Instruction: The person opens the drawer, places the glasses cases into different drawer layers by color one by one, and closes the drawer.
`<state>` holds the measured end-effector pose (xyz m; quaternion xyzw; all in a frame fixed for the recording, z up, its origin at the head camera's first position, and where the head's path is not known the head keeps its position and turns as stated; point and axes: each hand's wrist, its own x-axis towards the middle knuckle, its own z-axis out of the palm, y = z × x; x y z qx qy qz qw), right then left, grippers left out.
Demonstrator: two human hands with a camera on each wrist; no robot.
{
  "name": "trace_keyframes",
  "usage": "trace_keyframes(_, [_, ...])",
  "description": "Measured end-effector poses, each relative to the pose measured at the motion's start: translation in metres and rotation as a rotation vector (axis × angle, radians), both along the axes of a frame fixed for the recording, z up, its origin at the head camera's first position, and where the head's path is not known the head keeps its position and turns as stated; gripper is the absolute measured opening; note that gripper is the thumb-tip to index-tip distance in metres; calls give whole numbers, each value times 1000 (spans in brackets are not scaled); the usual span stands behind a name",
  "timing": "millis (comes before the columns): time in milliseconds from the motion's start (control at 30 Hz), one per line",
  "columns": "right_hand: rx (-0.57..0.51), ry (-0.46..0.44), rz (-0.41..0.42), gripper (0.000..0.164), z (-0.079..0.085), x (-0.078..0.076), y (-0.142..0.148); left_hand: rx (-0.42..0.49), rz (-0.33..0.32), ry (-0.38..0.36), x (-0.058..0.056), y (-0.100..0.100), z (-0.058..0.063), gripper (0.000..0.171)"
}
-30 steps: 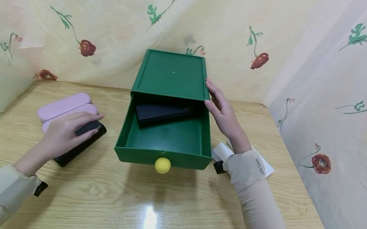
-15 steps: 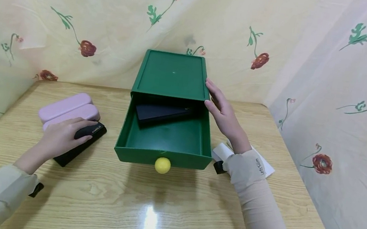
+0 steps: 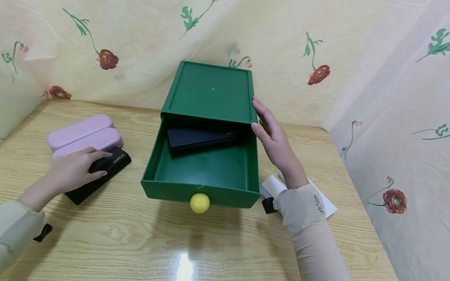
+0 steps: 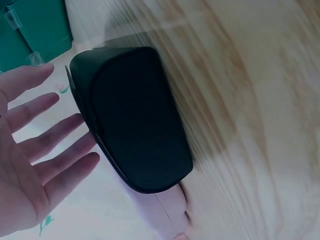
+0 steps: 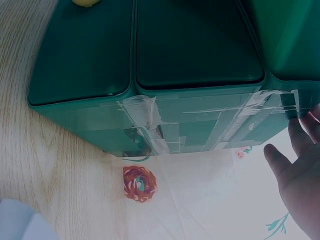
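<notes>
In the head view my left hand (image 3: 76, 170) lies over a black glasses case (image 3: 107, 170) with pale lettering on its top. Seen from the left wrist, the fingers are spread and nearly straight, their tips right at the flap side of the case (image 4: 135, 120). A green drawer cabinet (image 3: 213, 91) stands in the middle, its top drawer (image 3: 204, 171) pulled out. Another dark case (image 3: 199, 139) lies at the back of that drawer, partly under the cabinet top. My right hand (image 3: 276, 142) rests its extended fingertips against the cabinet's right side.
Two lilac cases (image 3: 81, 133) lie side by side behind the black one. A yellow round knob (image 3: 199, 203) sticks out from the drawer front. White folded items (image 3: 323, 201) lie partly behind the right wrist. Clear tape (image 5: 155, 125) runs along the cabinet's side.
My left hand has shifted slightly back and to the left over the black glasses case, uncovering more of its lettering. The right hand and the drawer stay where they were.
</notes>
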<state>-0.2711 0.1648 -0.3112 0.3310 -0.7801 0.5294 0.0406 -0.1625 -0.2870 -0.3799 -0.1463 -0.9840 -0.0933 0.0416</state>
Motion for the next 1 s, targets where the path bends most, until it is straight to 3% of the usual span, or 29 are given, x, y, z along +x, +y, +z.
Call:
trace_keyframes(367, [-4,0,7,52,1,2,0,-67,41,-82,-1,-7,-4,56])
trace_keyframes(667, [-7,-10,7,52,0,2,1,-55,33,-154,-4,-9,-7,65])
trace_keyframes(1000, [-7,-11,9,52,1,2,0,-31,9,-165,-5,-9,-11,73])
